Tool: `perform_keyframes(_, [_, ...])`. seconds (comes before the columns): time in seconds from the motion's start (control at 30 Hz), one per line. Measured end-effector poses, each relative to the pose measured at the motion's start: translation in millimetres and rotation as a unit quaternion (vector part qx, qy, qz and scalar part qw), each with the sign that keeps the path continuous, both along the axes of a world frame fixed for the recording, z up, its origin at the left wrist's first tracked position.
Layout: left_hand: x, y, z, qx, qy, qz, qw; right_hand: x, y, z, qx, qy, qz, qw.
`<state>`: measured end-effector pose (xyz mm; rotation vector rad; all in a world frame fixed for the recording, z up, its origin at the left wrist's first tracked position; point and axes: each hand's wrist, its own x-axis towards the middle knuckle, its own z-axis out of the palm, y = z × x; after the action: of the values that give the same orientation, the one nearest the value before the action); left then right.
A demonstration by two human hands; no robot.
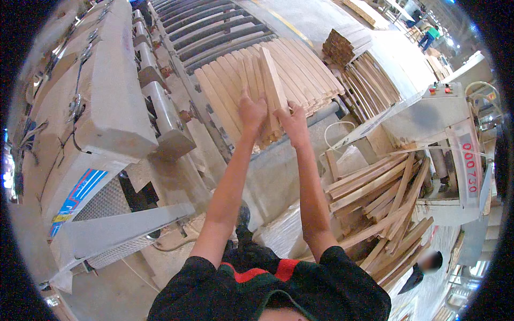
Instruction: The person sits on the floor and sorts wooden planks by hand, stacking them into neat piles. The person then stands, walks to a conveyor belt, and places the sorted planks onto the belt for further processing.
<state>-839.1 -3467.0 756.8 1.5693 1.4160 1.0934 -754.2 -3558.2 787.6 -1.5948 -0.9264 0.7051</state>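
Both my arms reach forward over a row of pale wooden slats (pixel 300 69) lying side by side on a roller conveyor. My right hand (pixel 292 122) is closed round the near part of one slat (pixel 272 77), which stands tilted above the others. Just left of it, my left hand (pixel 252 113) grips the side of a few slats bunched in the middle, its index finger pointing along the wood. The undersides of those slats and some of my fingertips are hidden.
A large dusty machine (pixel 107 91) stands along the left, beside the conveyor rollers (pixel 214 27). Loose wooden strips (pixel 385 198) lie heaped at the right, below a control box (pixel 428 112). More stacked strips (pixel 369 85) sit beyond the slats. Another person (pixel 420 273) is at lower right.
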Motion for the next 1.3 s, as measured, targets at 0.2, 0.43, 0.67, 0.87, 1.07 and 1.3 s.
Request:
perform_keyframes(0.2, [2,-8,13,0.016,0.172,-0.059,0.983,29,-3,-47,-0.039,-0.074,-0.066,0.994])
perform_keyframes(0.43, [-17,6,-15,0.167,0.096,-0.025,0.981,10,-2,-15,0.024,0.015,0.015,0.999])
perform_keyframes(0.67, [-26,11,-10,0.156,0.143,-0.056,0.976,5,2,-13,0.033,0.002,0.011,0.999])
perform_keyframes(0.87, [-32,13,-12,0.190,0.138,-0.055,0.970,3,5,-38,0.007,-0.107,-0.108,0.988])
perform_keyframes(1.07, [-43,17,-22,0.271,0.144,-0.032,0.951,-7,-9,-18,-0.009,-0.160,-0.145,0.976])
perform_keyframes(1.3, [-47,15,-22,0.227,0.114,-0.040,0.966,-6,-15,0,-0.059,-0.195,-0.113,0.973])
